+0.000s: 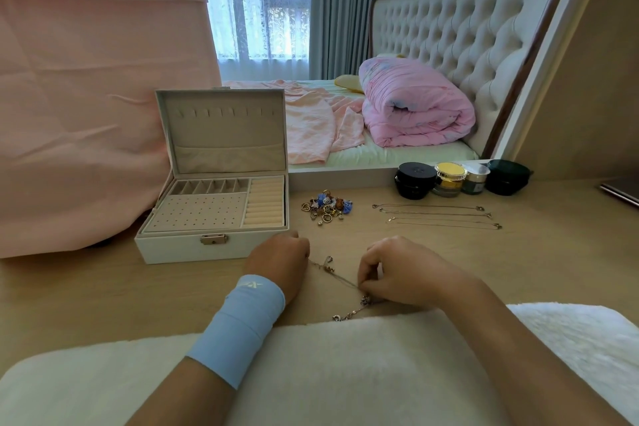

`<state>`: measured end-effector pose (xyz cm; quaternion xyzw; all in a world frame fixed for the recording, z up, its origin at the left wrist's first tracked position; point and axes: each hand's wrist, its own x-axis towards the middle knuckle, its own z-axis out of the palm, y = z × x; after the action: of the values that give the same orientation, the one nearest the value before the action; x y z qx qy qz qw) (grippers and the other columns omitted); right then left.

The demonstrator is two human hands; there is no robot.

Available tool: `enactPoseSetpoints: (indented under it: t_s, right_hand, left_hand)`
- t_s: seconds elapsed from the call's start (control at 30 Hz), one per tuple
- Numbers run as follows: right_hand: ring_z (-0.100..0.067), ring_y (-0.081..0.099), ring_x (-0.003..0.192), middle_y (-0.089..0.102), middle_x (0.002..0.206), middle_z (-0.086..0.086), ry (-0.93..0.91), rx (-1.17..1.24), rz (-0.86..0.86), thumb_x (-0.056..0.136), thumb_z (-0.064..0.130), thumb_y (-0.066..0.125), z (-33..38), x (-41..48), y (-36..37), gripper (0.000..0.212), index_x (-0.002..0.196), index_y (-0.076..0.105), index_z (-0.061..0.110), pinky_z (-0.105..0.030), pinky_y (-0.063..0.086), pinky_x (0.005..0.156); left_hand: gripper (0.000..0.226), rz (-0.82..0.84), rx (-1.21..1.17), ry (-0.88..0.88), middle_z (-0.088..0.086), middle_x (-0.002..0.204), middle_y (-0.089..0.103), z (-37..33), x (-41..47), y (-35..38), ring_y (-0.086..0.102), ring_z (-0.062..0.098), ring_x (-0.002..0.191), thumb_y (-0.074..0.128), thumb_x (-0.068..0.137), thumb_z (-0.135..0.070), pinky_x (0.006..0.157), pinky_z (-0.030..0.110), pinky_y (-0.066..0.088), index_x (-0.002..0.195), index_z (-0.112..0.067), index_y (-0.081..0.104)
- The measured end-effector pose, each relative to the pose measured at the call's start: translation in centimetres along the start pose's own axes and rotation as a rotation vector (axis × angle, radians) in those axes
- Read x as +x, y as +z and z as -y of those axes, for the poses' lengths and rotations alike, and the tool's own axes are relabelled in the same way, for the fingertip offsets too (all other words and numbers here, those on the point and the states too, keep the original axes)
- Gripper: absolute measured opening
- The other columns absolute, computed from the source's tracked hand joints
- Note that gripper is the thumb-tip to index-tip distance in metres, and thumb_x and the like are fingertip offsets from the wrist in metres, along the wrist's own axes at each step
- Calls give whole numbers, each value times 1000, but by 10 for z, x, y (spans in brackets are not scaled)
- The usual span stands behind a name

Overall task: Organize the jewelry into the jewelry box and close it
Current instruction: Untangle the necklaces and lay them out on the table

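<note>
Chain spans the table between both hands, just right of the open box. Right hand pinches it; left hand, fingers hidden, appears to grip its end.

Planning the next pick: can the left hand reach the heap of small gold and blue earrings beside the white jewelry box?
Likely yes: only bare wooden desk lies between the left hand and the heap of earrings, but it holds a thin gold chain.
</note>
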<state>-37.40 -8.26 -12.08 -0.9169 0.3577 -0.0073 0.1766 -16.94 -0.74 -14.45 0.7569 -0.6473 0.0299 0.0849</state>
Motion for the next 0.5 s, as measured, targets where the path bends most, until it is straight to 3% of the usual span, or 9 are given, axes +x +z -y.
enactPoseSetpoints:
  t_s: [0.2, 0.3, 0.4, 0.5]
  right_hand:
    - [-5, 57, 88, 60, 99, 16, -17, -121, -150, 95, 44, 55, 14, 6, 14, 19, 104, 70, 36, -24, 48, 71]
    - [-7, 59, 88, 62, 103, 18, -53, -181, -193, 97, 45, 55, 19, 12, 20, 23, 106, 73, 35, -29, 55, 76]
    - [-9, 61, 87, 64, 102, 16, -61, -228, -202, 98, 37, 53, 17, 11, 18, 22, 102, 75, 32, -33, 57, 77]
    - [-10, 61, 87, 62, 101, 14, -28, -253, -201, 97, 37, 52, 14, 10, 16, 22, 102, 72, 30, -30, 55, 75]
  left_hand:
    - [20, -170, -20, -49, 0, 108, 58, -8, -2, -2, 60, 19, 85, 51, 97, -15, 73, 28, 53, 114, -19, 61]
    - [27, -230, -66, 48, -5, 118, 57, -10, -4, -2, 60, 17, 94, 52, 97, -18, 72, 25, 48, 121, -27, 60]
    - [26, -156, -81, 208, -10, 121, 58, -12, -7, -1, 53, 14, 106, 48, 100, -34, 80, 24, 45, 120, -34, 64]
    - [29, -94, -23, 206, -7, 119, 61, -11, -6, 1, 50, 15, 107, 45, 100, -38, 84, 27, 47, 119, -32, 66]
